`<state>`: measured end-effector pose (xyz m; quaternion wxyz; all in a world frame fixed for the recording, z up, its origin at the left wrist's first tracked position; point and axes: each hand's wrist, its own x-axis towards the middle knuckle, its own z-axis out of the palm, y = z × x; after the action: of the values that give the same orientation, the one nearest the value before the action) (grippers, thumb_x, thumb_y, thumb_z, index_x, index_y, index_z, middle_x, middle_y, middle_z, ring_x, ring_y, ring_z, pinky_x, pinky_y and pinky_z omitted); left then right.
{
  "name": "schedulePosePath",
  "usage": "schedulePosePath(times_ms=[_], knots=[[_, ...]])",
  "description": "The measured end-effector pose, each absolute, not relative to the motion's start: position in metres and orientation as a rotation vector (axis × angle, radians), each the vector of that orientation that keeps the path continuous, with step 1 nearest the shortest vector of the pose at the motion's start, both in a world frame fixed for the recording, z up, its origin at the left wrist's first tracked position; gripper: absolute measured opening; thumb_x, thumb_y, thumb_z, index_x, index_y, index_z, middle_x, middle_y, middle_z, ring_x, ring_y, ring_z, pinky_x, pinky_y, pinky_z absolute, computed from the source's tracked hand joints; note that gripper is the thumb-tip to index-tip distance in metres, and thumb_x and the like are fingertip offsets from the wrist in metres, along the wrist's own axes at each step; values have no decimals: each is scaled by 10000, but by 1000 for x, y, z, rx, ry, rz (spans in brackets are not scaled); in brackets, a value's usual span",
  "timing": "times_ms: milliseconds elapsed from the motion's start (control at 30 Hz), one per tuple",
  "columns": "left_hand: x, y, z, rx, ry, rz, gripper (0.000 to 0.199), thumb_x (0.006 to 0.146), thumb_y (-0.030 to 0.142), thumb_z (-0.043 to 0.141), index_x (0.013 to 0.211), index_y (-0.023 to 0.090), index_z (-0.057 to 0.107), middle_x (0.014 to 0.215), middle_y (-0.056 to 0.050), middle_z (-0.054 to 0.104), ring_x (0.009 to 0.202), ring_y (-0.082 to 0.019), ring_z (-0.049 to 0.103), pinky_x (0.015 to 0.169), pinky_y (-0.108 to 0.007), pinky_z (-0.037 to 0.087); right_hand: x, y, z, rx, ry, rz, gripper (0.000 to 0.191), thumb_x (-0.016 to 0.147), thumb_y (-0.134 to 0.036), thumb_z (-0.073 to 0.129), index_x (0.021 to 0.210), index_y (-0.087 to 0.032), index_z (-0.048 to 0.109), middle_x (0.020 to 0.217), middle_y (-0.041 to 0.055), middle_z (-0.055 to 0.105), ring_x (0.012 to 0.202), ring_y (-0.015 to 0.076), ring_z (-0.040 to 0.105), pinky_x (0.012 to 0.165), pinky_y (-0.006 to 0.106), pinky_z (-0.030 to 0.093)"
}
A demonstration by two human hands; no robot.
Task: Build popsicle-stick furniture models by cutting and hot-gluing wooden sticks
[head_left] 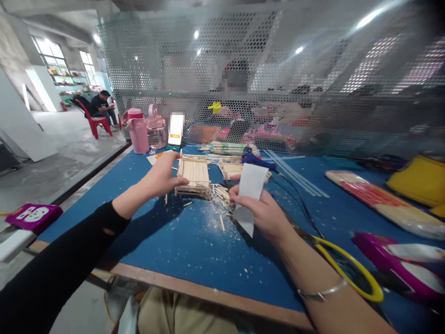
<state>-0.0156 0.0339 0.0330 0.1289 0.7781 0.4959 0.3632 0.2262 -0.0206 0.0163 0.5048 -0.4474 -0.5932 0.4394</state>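
A small model made of wooden sticks (194, 172), shaped like a little bed or platform with low rails, stands on the blue table. My left hand (162, 172) grips its left side, thumb at the front edge and a finger at the back corner. Between the fingers and thumb of my right hand (259, 208) is a folded piece of white paper (253, 182), raised above the table. Loose short sticks (222, 192) and crumbs lie between the hands. Behind the paper, a blue glue gun (259, 160) rests by a second stick piece (229, 168), partly hidden.
Scissors with yellow handles (347, 260), a purple power strip (392, 264) and a bag of sticks (382, 202) lie right. Pink bottle (139, 132), clear jug (156, 130) and phone (176, 130) stand back left. Glue sticks (299, 174) lie before a perforated metal screen (167, 79); people sit beyond.
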Motion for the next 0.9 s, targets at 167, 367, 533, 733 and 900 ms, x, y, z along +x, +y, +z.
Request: schedulePosePath(times_ms=[167,367,533,733,900], knots=[[-29,34,-5,1948,1329,1113,239,618,281,786,796,164,678,904,-87,642,879,-247,578,825,-423,455,222,-18,8,-1154,-1519,887,388,643,-263,634,1006,-208,511,704,-42,541,597,119,480,571,276,397],[-7,41,-12,1803,1114,1268,81,687,251,724,660,185,685,786,-66,659,815,-216,594,793,-385,452,211,-6,1,-1180,-1599,728,350,664,-267,627,992,-200,525,868,7,587,606,103,484,601,287,426],[5,32,11,1621,985,1407,295,800,430,598,840,153,690,845,-74,706,779,-183,633,785,-367,492,199,9,15,-1099,-1643,614,341,700,-322,638,1001,-205,529,808,0,588,619,124,505,614,313,451],[16,0,12,1273,728,1490,368,777,477,664,885,128,707,885,-91,749,823,-180,672,830,-336,504,189,-3,23,-966,-1568,507,416,709,-323,658,1085,-235,504,942,39,606,831,188,585,721,362,493],[16,-16,4,1340,479,1406,411,713,354,771,1073,179,680,1152,-92,706,1065,-228,639,972,-367,460,189,-14,23,-930,-1472,497,456,710,-304,686,1121,-258,494,893,16,581,718,147,564,594,298,477]])
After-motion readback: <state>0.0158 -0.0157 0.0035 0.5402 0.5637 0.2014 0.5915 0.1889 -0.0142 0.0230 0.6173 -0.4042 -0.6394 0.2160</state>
